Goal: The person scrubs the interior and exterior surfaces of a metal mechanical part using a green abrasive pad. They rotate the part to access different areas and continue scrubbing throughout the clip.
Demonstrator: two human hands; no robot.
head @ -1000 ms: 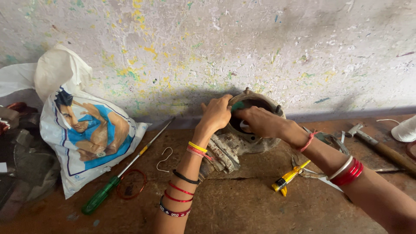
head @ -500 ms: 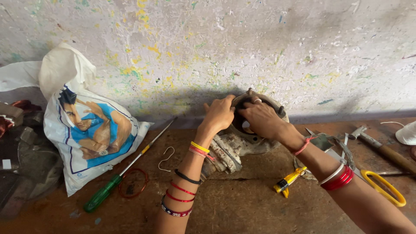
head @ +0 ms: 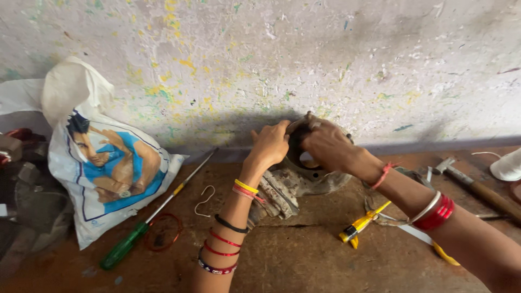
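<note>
A round grey metal motor housing [head: 304,176] stands on the brown floor against the paint-flecked wall. My left hand [head: 269,145] grips its left rim, fingers curled over the top edge. My right hand [head: 325,144] covers the upper right rim, fingers bent onto the ring; whether it holds a small part is hidden. Both wrists carry bangles and thread bands. Dark finned metal [head: 278,194] juts from the housing's lower left.
A long green-handled screwdriver [head: 154,220] lies at the left beside a white printed bag [head: 108,173], a wire hook [head: 205,199] and a red wire loop [head: 161,232]. Yellow-handled pliers [head: 361,225], a hammer [head: 477,187] and a white cup [head: 507,165] lie right.
Both hands stay on the housing rim; the right hand has shifted up over the top edge. The view has drifted slightly, hiding the yellow loop at the right.
</note>
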